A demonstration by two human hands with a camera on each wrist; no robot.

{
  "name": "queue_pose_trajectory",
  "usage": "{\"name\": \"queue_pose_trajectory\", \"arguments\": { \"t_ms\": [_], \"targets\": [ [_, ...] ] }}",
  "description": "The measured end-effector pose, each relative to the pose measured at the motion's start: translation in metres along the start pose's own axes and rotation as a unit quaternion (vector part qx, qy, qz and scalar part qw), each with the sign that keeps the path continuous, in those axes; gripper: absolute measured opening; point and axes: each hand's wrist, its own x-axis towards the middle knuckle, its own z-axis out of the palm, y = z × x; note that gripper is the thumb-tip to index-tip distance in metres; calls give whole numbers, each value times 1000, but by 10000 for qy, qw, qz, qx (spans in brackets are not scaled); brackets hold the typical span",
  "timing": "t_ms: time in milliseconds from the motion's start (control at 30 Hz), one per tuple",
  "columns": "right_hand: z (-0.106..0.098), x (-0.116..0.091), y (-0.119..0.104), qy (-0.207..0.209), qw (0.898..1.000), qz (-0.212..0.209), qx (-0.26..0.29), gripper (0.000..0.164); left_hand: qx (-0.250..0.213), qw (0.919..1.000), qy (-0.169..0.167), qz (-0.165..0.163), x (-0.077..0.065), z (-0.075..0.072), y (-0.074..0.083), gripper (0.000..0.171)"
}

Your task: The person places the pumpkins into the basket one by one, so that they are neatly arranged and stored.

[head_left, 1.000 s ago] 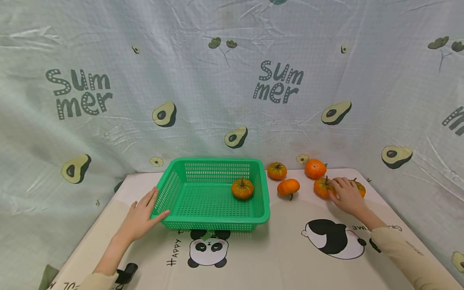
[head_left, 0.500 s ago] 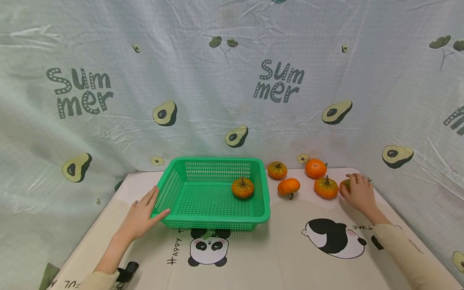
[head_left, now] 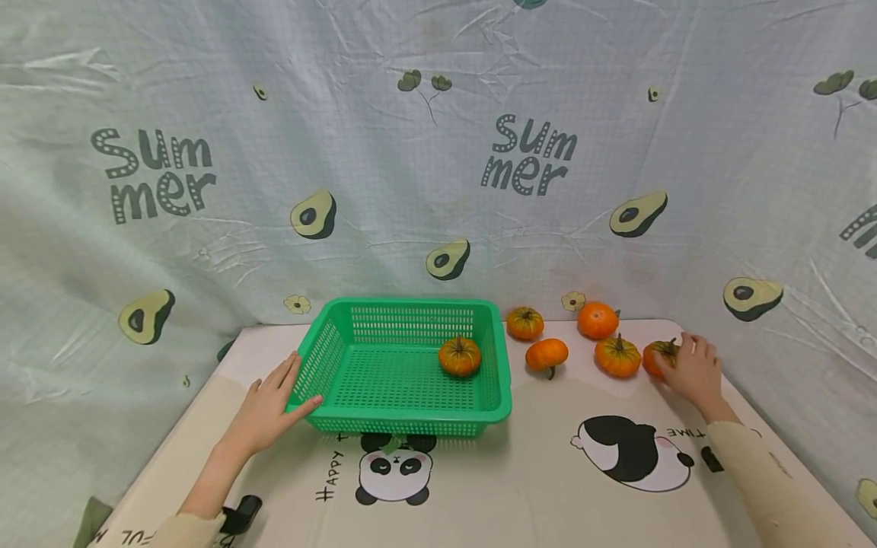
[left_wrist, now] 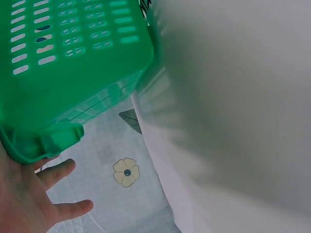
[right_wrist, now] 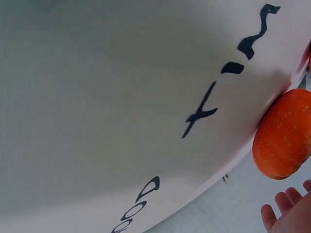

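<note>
A green plastic basket [head_left: 404, 417] stands on the table with one small pumpkin [head_left: 460, 357] inside, toward its right. My left hand [head_left: 263, 415] rests against the basket's near left corner, fingers stretched along the side and thumb over the front rim. In the left wrist view, straight fingers [left_wrist: 58, 174] show beyond the rim. At the far right, my right hand [head_left: 693, 374] is beside the rightmost pumpkin [head_left: 656, 359], its thumb side over the pumpkin's edge. The right wrist view shows that pumpkin [right_wrist: 284, 136] with several fingertips [right_wrist: 268, 216] apart from it.
Several more small pumpkins stand between basket and right hand: a greenish-orange pumpkin [head_left: 525, 323], a tipped pumpkin [head_left: 546, 353], an orange pumpkin [head_left: 597, 320] and a striped pumpkin [head_left: 617, 358]. A printed curtain [head_left: 384, 190] hangs behind the table [head_left: 527, 472].
My right hand has moved right, from over the striped pumpkin to the far side of the rightmost one, uncovering more of it. The left hand and basket stay put.
</note>
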Motion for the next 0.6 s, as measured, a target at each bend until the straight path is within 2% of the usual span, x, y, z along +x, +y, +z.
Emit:
{"name": "queue_pose_trajectory", "arguments": {
  "t_ms": [400,600],
  "targets": [
    [8,-1,4,-605,9980,130,-138,92,-19,10000,-32,3,1,-1,0,83],
    [12,-1,4,-737,9969,218,-163,93,-30,10000,-48,5,0,-1,1,83]
  ]
}}
